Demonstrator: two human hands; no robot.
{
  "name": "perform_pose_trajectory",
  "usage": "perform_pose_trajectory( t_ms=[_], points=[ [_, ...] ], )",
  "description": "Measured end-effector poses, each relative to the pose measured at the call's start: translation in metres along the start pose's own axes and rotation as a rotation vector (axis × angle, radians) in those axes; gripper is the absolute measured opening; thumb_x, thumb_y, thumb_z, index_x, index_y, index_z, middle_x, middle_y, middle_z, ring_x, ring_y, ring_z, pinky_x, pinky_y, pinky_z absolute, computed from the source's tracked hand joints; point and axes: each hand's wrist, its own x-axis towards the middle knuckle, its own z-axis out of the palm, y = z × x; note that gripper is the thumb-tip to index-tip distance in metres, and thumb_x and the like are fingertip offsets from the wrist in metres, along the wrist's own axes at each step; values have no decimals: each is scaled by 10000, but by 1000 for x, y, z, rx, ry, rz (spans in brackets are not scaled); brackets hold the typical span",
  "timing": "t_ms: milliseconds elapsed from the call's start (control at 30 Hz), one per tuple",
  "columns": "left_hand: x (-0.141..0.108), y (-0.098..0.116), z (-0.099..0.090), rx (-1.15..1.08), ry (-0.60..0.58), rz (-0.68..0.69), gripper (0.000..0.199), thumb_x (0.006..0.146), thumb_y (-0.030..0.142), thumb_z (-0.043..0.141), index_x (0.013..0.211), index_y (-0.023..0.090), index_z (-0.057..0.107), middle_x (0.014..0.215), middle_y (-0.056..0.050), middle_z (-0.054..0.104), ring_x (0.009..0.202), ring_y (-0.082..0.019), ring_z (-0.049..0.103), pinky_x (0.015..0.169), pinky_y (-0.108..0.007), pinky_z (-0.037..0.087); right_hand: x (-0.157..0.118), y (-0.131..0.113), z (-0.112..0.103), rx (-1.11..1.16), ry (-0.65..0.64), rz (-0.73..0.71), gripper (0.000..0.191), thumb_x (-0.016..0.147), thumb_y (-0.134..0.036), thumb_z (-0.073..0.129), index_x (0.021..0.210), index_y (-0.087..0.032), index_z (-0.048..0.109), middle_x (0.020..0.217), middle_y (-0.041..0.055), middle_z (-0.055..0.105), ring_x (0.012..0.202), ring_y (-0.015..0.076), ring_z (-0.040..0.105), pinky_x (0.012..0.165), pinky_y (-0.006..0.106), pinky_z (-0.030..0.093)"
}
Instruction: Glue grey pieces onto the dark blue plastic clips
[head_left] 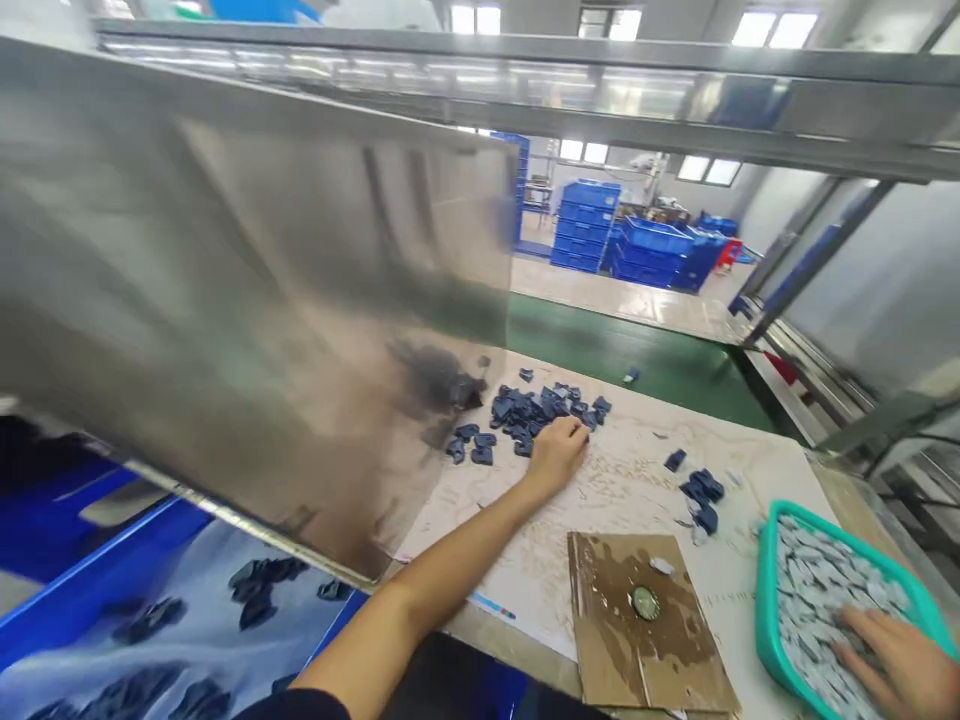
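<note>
"Where's the left hand?"
"At the near edge of a pile of dark blue pieces on the table."
"And the right hand?"
"Fingers down among small grey pieces in a green basket, near a stained cardboard sheet."

The left hand hides its own fingertips, so whether it grips one of the dark pieces is unclear. The right hand is blurred, its wrist out of frame. The bottom edge crops the teal basket; the left edge, the metal panel.
</note>
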Motion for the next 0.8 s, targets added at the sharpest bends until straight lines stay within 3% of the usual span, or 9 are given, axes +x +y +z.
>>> perform_pose_trajectory(
  t_ms=[100, 200, 267, 367, 533, 700, 800],
  points=[
    [-1, -1, 0, -34, 1, 5, 251, 816, 67, 552, 1033, 160, 635, 1108, -115, 647, 1068, -246, 593, 898, -400, 508, -17, 1, -1, -155, 8, 16, 115, 529, -548, 700, 564, -472, 621, 721, 191, 638, 733, 398, 609, 770, 583, 391],
    [-5, -1, 4, -133, 51, 45, 218, 854, 113, 520, 1050, 138, 612, 1235, -148, 596, 1197, -249, 537, 1019, -430, 448, -35, -18, -2, -135, 98, 16, 97, 733, -536, 637, 735, -440, 647, 900, 140, 682, 812, 344, 633, 783, 502, 427],
    [-10, 1, 8, -281, 162, 145, 189, 872, 169, 522, 1044, 136, 594, 1176, -144, 628, 1132, -224, 583, 997, -397, 477, -43, -32, 2, -51, 145, 131, 133, 792, -501, 634, 816, -371, 652, 921, 117, 687, 799, 305, 646, 765, 456, 457],
    [-17, 7, 13, -418, 177, 275, 161, 882, 223, 532, 1022, 172, 591, 1052, -95, 660, 994, -180, 628, 835, -302, 555, -48, -48, 13, 222, 38, 226, 306, 730, -536, 717, 855, -270, 631, 831, 88, 689, 814, 280, 663, 762, 402, 529],
    [-25, 14, 15, -415, 122, 288, 187, 885, 255, 512, 1028, 186, 611, 1119, -106, 580, 754, -115, 596, 562, -207, 536, -48, -72, 35, 394, -59, 198, 443, 663, -618, 741, 780, -225, 574, 692, 38, 672, 590, 196, 636, 523, 306, 533],
    [-26, 13, 15, -415, 10, 327, 322, 905, 272, 490, 1205, 184, 565, 1006, -77, 625, 667, -96, 562, 596, -204, 532, -45, -95, 49, 509, -231, 196, 340, 728, -490, 723, 817, -200, 569, 633, 28, 657, 534, 169, 627, 469, 263, 497],
    [-26, 15, 15, -495, -35, 302, 295, 899, 287, 523, 1169, 180, 574, 1001, -66, 648, 735, -108, 596, 655, -211, 562, -39, -104, 56, 514, -297, 175, 262, 767, -392, 675, 910, -186, 599, 617, 20, 661, 566, 169, 644, 513, 259, 509]
  ],
)
